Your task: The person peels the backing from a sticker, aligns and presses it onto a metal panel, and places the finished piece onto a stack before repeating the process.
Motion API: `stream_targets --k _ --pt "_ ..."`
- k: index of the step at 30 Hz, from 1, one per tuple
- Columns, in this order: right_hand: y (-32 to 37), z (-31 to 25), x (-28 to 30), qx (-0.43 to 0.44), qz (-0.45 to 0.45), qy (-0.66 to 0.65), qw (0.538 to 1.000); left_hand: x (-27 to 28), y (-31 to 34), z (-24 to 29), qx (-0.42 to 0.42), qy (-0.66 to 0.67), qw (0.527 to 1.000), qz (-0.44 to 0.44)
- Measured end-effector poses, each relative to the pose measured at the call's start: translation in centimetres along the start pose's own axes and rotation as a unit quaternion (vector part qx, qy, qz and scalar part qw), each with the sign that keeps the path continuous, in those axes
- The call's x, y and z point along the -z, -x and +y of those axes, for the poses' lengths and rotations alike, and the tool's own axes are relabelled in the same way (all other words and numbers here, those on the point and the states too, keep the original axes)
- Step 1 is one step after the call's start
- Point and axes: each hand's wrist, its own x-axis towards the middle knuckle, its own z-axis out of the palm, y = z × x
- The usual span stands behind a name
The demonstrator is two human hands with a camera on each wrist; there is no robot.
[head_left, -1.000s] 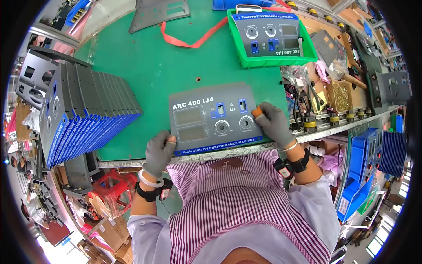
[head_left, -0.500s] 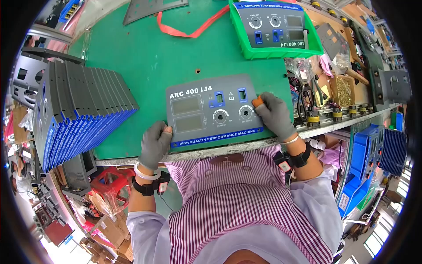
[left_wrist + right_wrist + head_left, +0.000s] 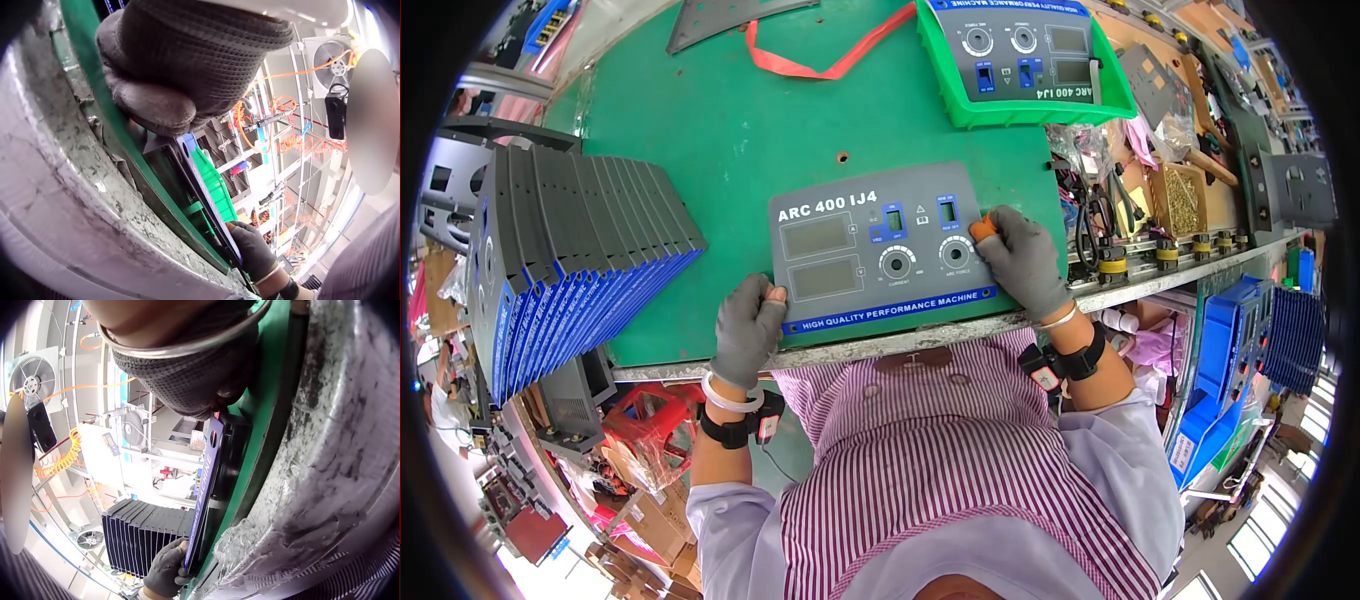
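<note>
A grey panel (image 3: pixel 870 235) lettered ARC 400 IJ4, with a blue lower strip, lies face up near the green table's front edge. My gloved left hand (image 3: pixel 747 328) holds its lower left side, fingers curled at the edge. At its right side my gloved right hand (image 3: pixel 1025 262) grips the edge, an orange covering on one finger. The left wrist view shows the left hand (image 3: pixel 187 62) large above the panel's corner; in the right wrist view the right hand (image 3: pixel 194 381) is at the panel's blue strip (image 3: pixel 203 500). The fingers' undersides are hidden.
Many similar panels (image 3: pixel 590 240) stand in a row at the left. A green bin (image 3: pixel 1040 112) with another panel is at the back right. A red ribbon (image 3: pixel 830 72) and a grey plate (image 3: pixel 730 18) lie at the back. Tools and a screw box (image 3: pixel 1183 200) are at the right.
In the head view the panel and both hands sit slightly further left, while the stacked panels and bin have also shifted with the view. Both hands keep their hold.
</note>
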Motion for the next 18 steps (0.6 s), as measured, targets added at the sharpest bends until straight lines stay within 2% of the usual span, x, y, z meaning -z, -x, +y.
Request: stream_targets --k 2,5,14,18 --pt "0.0 0.0 0.0 -0.007 -0.002 0.007 1.000 -0.2 -0.1 -0.5 -0.035 -0.009 0.999 0.012" --pt "0.1 -0.4 0.1 -0.007 0.003 0.010 1.000 -0.1 0.0 0.1 0.012 -0.025 1.000 0.007" --pt "0.2 -0.1 -0.2 0.012 0.014 0.022 1.000 -0.6 -0.2 -1.6 -0.084 -0.073 0.993 0.048" --pt "0.2 -0.1 -0.3 0.019 0.026 0.021 0.999 -0.5 -0.2 -1.7 -0.072 -0.063 0.994 0.045"
